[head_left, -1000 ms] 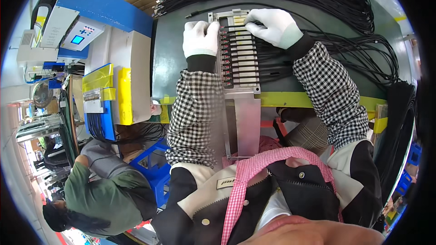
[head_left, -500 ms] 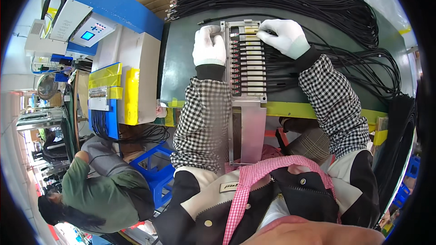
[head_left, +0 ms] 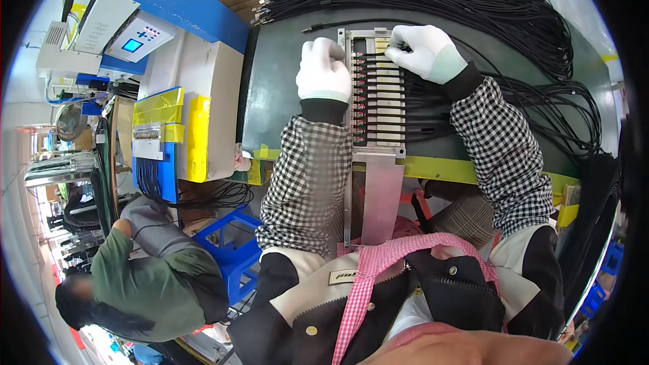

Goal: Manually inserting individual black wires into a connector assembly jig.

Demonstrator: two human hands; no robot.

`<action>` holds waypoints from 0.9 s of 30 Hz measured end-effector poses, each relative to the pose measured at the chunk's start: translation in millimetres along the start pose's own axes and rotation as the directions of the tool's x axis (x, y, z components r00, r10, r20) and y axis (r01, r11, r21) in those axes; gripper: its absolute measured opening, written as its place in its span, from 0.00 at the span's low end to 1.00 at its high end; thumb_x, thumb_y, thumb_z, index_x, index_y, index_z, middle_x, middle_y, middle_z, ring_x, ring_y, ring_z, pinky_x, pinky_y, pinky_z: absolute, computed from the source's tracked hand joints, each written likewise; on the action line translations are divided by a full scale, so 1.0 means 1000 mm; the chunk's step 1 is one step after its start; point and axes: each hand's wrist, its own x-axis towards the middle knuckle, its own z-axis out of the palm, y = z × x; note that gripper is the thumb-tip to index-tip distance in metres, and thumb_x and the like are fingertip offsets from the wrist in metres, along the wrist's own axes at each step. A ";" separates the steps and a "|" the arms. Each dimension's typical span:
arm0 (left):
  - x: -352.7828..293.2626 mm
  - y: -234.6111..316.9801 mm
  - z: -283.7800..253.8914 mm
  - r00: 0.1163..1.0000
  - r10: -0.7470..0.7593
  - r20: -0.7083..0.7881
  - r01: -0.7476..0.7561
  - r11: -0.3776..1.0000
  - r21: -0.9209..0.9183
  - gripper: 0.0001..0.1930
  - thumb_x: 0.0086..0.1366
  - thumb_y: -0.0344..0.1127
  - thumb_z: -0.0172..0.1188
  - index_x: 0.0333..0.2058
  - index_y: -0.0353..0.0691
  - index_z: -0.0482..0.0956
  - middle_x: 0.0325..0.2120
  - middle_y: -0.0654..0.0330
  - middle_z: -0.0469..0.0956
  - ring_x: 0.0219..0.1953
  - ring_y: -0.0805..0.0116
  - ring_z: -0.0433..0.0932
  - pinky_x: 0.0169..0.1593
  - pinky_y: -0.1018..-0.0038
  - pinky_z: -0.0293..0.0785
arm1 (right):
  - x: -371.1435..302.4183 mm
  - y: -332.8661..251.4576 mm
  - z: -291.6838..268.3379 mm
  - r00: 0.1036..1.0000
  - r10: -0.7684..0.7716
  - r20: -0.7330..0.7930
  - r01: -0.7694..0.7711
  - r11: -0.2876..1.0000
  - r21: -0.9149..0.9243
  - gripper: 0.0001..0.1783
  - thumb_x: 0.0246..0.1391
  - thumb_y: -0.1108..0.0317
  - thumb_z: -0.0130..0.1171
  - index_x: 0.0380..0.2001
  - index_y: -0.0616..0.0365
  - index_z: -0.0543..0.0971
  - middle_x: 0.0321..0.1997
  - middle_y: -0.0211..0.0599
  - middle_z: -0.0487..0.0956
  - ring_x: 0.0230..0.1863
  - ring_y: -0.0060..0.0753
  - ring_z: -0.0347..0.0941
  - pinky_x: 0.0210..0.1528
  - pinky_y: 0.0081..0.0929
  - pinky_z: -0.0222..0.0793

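A long metal fixture (head_left: 377, 105) with a row of slots lies on the dark green bench (head_left: 277, 94), black cables (head_left: 433, 105) running from its slots out to the right. My left hand (head_left: 323, 71), in a white glove, rests on the fixture's left edge near the top. In a matching white glove, my right hand (head_left: 424, 52) pinches a black cable end at one of the upper slots. A loose black cable (head_left: 324, 26) lies just beyond the fixture's far end.
A big bundle of black cables (head_left: 433, 0) fills the back and right of the bench. A white, blue and yellow machine (head_left: 189, 88) stands at the left. Another person in a green top (head_left: 145, 284) sits low left, beside a blue stool (head_left: 233, 250).
The view has shifted so the fixture sits further right and lower. My right hand has moved from the top right corner onto an upper slot; my left hand stays at the left edge.
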 end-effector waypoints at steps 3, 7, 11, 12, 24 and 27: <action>0.002 0.007 0.004 0.859 0.511 -0.033 -0.491 0.841 0.225 0.15 0.48 0.22 0.52 0.34 0.49 0.79 0.37 0.64 0.76 0.38 0.62 0.75 0.43 0.68 0.72 | -0.001 0.001 0.004 0.998 -0.038 -0.042 0.037 0.999 -0.018 0.12 0.48 0.59 0.58 0.27 0.57 0.77 0.21 0.34 0.77 0.19 0.36 0.69 0.27 0.29 0.66; 0.000 0.007 0.006 0.756 0.652 0.065 -0.627 0.691 0.360 0.16 0.48 0.24 0.54 0.35 0.50 0.79 0.38 0.64 0.76 0.41 0.62 0.73 0.45 0.68 0.71 | -0.005 0.002 0.004 0.999 0.015 -0.044 -0.016 0.999 -0.029 0.12 0.48 0.58 0.58 0.26 0.57 0.76 0.22 0.34 0.77 0.20 0.36 0.69 0.28 0.29 0.66; -0.003 0.009 0.005 0.758 0.631 0.164 -0.627 0.638 0.446 0.16 0.50 0.27 0.55 0.38 0.52 0.79 0.38 0.64 0.76 0.43 0.61 0.73 0.46 0.69 0.72 | -0.015 0.007 -0.005 0.996 0.085 -0.031 -0.086 0.995 -0.044 0.12 0.49 0.58 0.58 0.26 0.57 0.75 0.24 0.33 0.77 0.23 0.36 0.70 0.30 0.29 0.66; -0.005 0.011 0.005 0.764 0.619 0.185 -0.621 0.626 0.471 0.17 0.51 0.28 0.54 0.40 0.52 0.79 0.38 0.63 0.76 0.42 0.61 0.73 0.46 0.69 0.72 | -0.020 0.012 -0.013 0.995 0.093 -0.026 -0.094 0.994 -0.053 0.12 0.49 0.58 0.58 0.26 0.57 0.75 0.24 0.33 0.77 0.24 0.36 0.71 0.31 0.29 0.66; -0.032 0.054 0.029 0.880 0.471 -0.063 -0.347 0.728 0.592 0.08 0.55 0.37 0.54 0.29 0.41 0.78 0.31 0.51 0.77 0.30 0.52 0.74 0.33 0.60 0.72 | -0.028 0.036 -0.032 0.997 -0.072 0.020 0.070 0.994 0.086 0.13 0.54 0.67 0.56 0.42 0.60 0.76 0.43 0.38 0.77 0.44 0.36 0.73 0.50 0.26 0.66; -0.011 0.021 0.061 0.986 0.135 -0.097 -0.051 0.800 0.598 0.08 0.59 0.38 0.52 0.28 0.41 0.76 0.20 0.57 0.75 0.30 0.64 0.75 0.32 0.71 0.72 | -0.025 0.068 -0.025 0.976 -0.199 0.086 0.205 0.976 -0.070 0.11 0.53 0.73 0.55 0.41 0.63 0.76 0.44 0.40 0.76 0.44 0.38 0.73 0.50 0.25 0.66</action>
